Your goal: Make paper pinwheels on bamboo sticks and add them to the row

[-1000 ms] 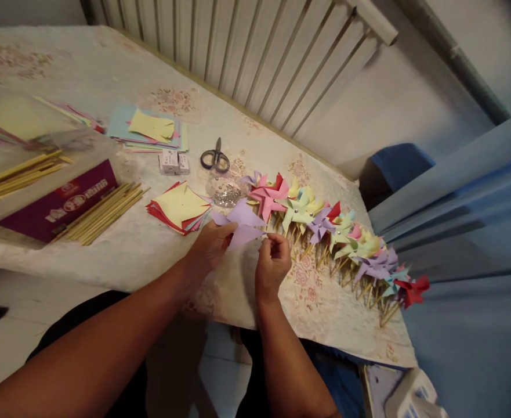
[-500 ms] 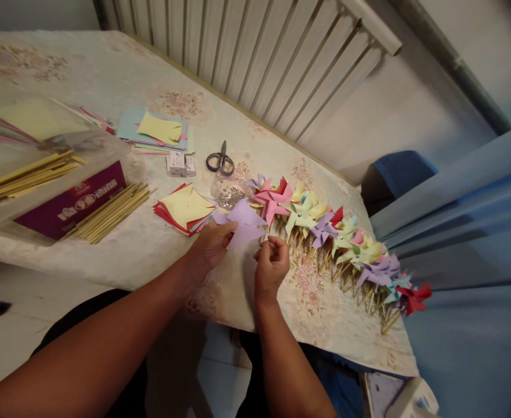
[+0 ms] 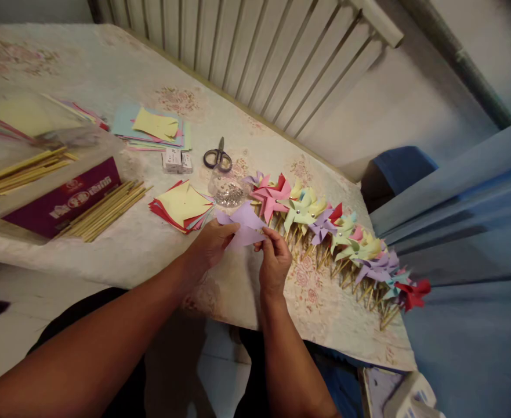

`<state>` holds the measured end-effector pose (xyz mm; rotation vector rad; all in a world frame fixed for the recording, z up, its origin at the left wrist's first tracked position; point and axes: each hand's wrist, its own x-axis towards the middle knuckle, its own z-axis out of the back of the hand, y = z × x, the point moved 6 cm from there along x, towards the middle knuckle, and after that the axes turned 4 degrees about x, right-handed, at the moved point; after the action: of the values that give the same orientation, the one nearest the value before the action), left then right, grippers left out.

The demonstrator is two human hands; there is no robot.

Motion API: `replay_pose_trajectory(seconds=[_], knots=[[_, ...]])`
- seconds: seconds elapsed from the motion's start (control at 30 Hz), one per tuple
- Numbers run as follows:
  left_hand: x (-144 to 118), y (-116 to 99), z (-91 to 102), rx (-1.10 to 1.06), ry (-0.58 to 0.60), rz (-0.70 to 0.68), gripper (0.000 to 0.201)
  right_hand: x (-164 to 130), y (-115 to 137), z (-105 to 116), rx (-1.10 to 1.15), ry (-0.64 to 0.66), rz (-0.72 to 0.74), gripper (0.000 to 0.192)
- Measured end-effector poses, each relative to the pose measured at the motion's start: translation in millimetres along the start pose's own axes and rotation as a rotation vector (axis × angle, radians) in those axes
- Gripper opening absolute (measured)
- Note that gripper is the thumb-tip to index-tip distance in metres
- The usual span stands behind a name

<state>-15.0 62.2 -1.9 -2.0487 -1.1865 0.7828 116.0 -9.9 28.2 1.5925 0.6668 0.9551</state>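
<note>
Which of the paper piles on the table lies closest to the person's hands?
The fanned pile of paper squares with a yellow sheet on top, just left of the left hand. The other pile lies farther back, beyond the small white box.

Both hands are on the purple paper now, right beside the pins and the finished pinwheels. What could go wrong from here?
1. The left hand and right hand pinch the purple paper at opposite edges; a pull apart may tear or crease it.
2. The pile of pins lies just behind the paper; a forward reach might scatter them.
3. The pinwheel row sits close to the right hand and runs to the table edge; a nudge may knock some off.
</note>
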Motion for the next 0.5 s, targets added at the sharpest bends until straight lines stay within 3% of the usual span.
replay_pose_trajectory(seconds=[0.5], knots=[[-1,2,-2.1,0.077,0.066,-0.012,0.014,-1,0,-11,-0.131,0.246,0.011,0.019]])
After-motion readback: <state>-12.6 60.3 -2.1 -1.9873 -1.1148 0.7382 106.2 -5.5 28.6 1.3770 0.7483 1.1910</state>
